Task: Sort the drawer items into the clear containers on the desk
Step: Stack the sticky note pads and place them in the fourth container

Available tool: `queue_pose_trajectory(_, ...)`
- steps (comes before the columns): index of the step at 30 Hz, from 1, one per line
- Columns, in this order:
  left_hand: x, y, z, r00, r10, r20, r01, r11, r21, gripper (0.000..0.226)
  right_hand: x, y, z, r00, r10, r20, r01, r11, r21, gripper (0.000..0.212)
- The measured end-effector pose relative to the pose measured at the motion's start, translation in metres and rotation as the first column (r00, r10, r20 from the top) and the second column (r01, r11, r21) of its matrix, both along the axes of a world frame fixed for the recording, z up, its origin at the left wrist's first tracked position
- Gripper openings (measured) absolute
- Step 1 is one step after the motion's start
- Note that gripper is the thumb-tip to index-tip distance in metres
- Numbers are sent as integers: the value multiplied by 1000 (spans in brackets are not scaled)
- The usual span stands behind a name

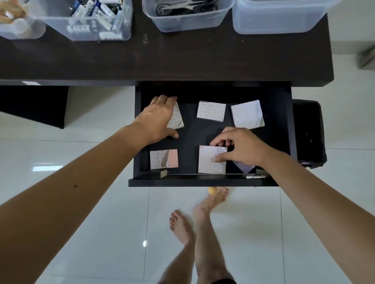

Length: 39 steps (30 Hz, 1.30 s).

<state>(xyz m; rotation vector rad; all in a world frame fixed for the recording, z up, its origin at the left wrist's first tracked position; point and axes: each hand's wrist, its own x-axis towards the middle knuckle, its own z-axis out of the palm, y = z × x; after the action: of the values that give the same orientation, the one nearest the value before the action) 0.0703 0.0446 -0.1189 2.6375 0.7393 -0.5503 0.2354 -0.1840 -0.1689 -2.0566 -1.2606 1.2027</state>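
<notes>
Drawer [210, 182] stands pulled out below the dark worktop [186, 60], with square paper pads scattered on its black floor. At its left end the left hand [156, 119] lies flat with straight fingers over one tilted pad [177, 120], and below it a pad with a peeled corner [164, 159] sits by the front wall. Toward the middle, one pad [211, 111] lies by itself, and in front of it the right hand [241, 147] pinches the edge of a pad [210, 162] between thumb and curled fingers. Another pad [247, 114] rests at the back right. On the worktop, left to right, clear containers hold tape rolls [9, 7], batteries [95, 9] and scissors [188, 4]; the rightmost container [280, 23] shows nothing inside.
</notes>
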Motion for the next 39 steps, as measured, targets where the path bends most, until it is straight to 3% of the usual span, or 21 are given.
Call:
queue_pose_trajectory(6, -3, -10, -2, 998, -44, -43, 48, 995, 87, 100, 1, -3, 0, 998, -29, -51, 28, 1000, -12, 36)
queue_pose_trajectory(14, -1, -12, 1, 996, -31, -78, 38, 996, 87, 92, 1, -3, 0, 989, -77, -127, 76, 997, -15, 31)
queue_pose_trajectory(25, -9, -18, 3, 999, -32, 20, 30, 996, 88, 80, 2, -5, 7, 984, -103, -143, 108, 994, 25, 30)
queue_pose_trajectory(30, -14, -18, 3, 991, -131, 29, 127, 986, 105, 76, -1, -6, 11, 986, -57, -155, 55, 998, -14, 26)
queue_pose_trajectory(35, -19, -14, 3, 990, -106, 94, 110, 993, -36, 73, -1, -6, 12, 982, -54, -180, 53, 999, -12, 24)
queue_pose_trajectory(39, -20, -8, 3, 981, 35, 190, 13, 970, -243, 75, 4, -7, 17, 932, -168, -322, 179, 984, 6, 22)
